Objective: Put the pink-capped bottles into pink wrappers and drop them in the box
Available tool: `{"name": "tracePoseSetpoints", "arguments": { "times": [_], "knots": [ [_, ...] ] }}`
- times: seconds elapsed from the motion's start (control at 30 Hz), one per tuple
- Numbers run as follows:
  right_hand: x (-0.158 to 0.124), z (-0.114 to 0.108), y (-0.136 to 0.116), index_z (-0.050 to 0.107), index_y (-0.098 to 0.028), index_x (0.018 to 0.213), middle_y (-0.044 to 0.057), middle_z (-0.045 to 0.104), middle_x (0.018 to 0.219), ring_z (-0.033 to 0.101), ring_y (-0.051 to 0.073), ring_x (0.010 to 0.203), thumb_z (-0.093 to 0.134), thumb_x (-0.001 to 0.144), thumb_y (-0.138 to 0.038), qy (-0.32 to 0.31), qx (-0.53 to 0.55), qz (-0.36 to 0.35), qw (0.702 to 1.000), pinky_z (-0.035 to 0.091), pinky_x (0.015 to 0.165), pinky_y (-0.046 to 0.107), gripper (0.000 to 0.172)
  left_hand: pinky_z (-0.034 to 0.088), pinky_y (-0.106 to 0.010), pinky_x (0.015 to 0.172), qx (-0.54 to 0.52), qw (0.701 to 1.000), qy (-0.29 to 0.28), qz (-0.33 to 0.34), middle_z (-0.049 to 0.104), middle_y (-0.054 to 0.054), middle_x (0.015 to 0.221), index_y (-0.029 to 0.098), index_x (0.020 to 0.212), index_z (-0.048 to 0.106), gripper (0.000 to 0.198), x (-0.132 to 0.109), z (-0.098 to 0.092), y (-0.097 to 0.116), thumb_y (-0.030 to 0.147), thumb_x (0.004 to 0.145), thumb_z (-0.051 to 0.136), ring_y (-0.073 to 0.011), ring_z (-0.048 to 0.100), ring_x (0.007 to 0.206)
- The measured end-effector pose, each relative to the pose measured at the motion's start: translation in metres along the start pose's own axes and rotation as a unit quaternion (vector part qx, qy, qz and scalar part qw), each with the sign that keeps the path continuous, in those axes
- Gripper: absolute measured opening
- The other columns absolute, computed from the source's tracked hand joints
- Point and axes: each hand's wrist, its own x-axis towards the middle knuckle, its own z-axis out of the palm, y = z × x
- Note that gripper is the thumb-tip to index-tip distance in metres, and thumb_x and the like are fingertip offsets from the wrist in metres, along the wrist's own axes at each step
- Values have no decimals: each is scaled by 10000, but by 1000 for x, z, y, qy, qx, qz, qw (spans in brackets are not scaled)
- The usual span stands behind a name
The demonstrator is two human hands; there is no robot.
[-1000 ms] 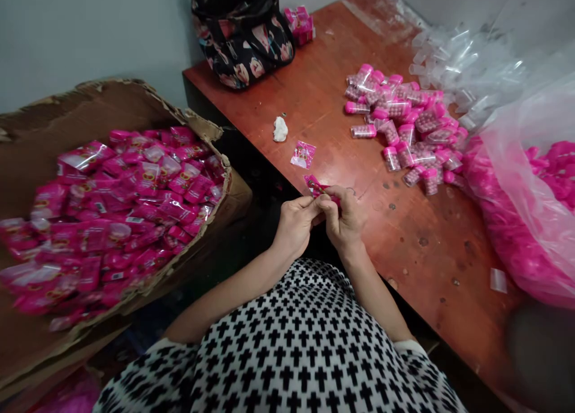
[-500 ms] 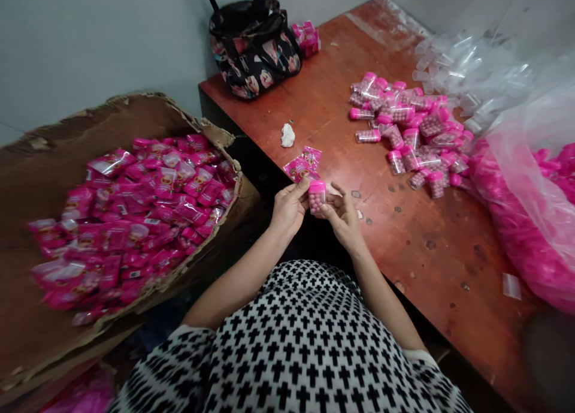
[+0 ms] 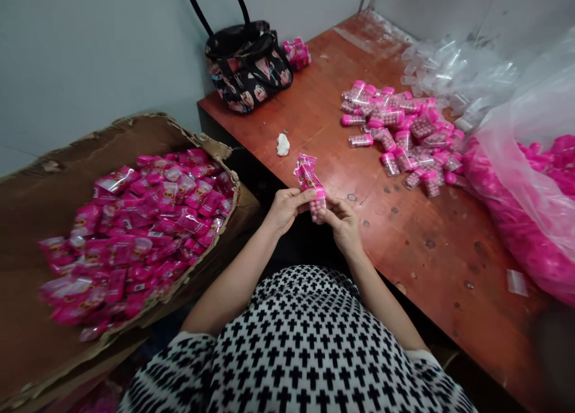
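Note:
Between my two hands, over the near edge of the red-brown table point(image 3: 386, 233), is a small clear bottle point(image 3: 317, 207) with a pink cap and pink balls inside. My left hand point(image 3: 286, 209) pinches the bottle near its cap from the left. The thumb and fingers of my right hand point(image 3: 344, 221) close on its lower right side. A printed pink wrapper point(image 3: 306, 168) extends from the cap toward the table; whether it is held or only lies behind the bottle, I cannot tell. Several filled pink-capped bottles point(image 3: 404, 131) lie in a pile farther right.
A torn cardboard box point(image 3: 27, 221) at the left holds many pink packets point(image 3: 157, 221). On the table are a floral bag point(image 3: 247, 71), a white lump point(image 3: 283, 144), clear empty bottles point(image 3: 462, 71) and a plastic bag of pink caps point(image 3: 516, 215).
The bottle has tilted a little and sits slightly lower. The wrapper now looks more upright and nearer the cap. Both hands still grip the bottle, and the view has shifted slightly.

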Motion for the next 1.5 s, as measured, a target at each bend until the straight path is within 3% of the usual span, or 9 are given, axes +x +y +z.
{"name": "tracePoseSetpoints", "arguments": {
  "times": [0.1, 0.23, 0.43, 0.6, 0.77, 0.9, 1.1, 1.3, 1.5],
  "knots": [
    [0, 3, 3, 654, -228, 1001, 11, 722, 879, 677, 155, 704, 723, 724, -310, 22, 0, -8, 1000, 582, 664, 332, 298, 524, -283, 664, 20, 1000, 13, 15, 669, -55, 635, 78, 629, 676, 264, -1, 2, 5, 282, 560, 829, -134, 627, 602],
    [-1, 8, 2, 652, -248, 1014, 6, 713, 929, 674, 147, 772, 713, 740, -285, 33, -34, -63, 997, 569, 749, 332, 283, 518, -266, 611, -30, 999, 20, 8, 680, -71, 686, 81, 665, 672, 314, -2, 9, 5, 329, 559, 832, -140, 635, 619],
    [-1, 9, -1, 651, -215, 977, 5, 720, 832, 670, 141, 649, 724, 721, -315, 13, 30, -11, 999, 569, 599, 297, 285, 492, -260, 554, -10, 1000, -14, 23, 628, -29, 574, 97, 584, 643, 294, -1, 9, 7, 325, 566, 828, -110, 573, 515],
    [-4, 12, -3, 619, -225, 934, 7, 722, 859, 676, 149, 689, 750, 692, -344, 78, 23, -56, 995, 595, 703, 358, 299, 493, -262, 576, 59, 998, 1, 21, 667, -63, 628, 84, 646, 694, 285, -6, 14, 5, 341, 593, 805, -121, 597, 544],
    [-2, 8, -5, 621, -212, 917, -5, 715, 789, 667, 140, 642, 751, 692, -333, 53, 26, -15, 998, 584, 631, 323, 287, 471, -249, 528, 25, 999, 24, 21, 655, -50, 609, 93, 619, 662, 311, -9, 22, 2, 360, 573, 814, -110, 575, 520],
    [-2, 5, -5, 637, -226, 897, -2, 709, 849, 668, 144, 719, 748, 695, -313, 76, -21, -68, 995, 580, 721, 336, 247, 455, -236, 518, -4, 1000, 11, 16, 664, -53, 635, 94, 651, 675, 283, -10, 24, 1, 330, 578, 815, -100, 567, 520],
    [0, 3, -5, 617, -202, 775, -36, 668, 640, 628, 116, 537, 777, 656, -308, 81, 73, 8, 994, 541, 528, 256, 226, 497, -278, 606, 33, 997, -54, -38, 616, -42, 548, 75, 590, 675, 281, -15, 16, -1, 322, 591, 810, -120, 587, 524],
    [-3, 2, -7, 666, -235, 935, -3, 714, 934, 673, 142, 825, 785, 642, -290, 23, 24, -17, 999, 557, 827, 338, 321, 502, -229, 627, -52, 998, 3, -39, 669, -72, 645, 75, 641, 684, 292, -14, 12, 1, 313, 563, 834, -104, 613, 595],
    [7, 7, -10, 643, -209, 778, -38, 672, 717, 627, 105, 631, 770, 656, -305, 63, 2, -33, 997, 552, 643, 263, 201, 534, -292, 769, -71, 997, -12, -34, 698, -56, 694, 84, 667, 691, 227, -27, 15, -7, 253, 590, 823, -123, 652, 665]
  ]
}}
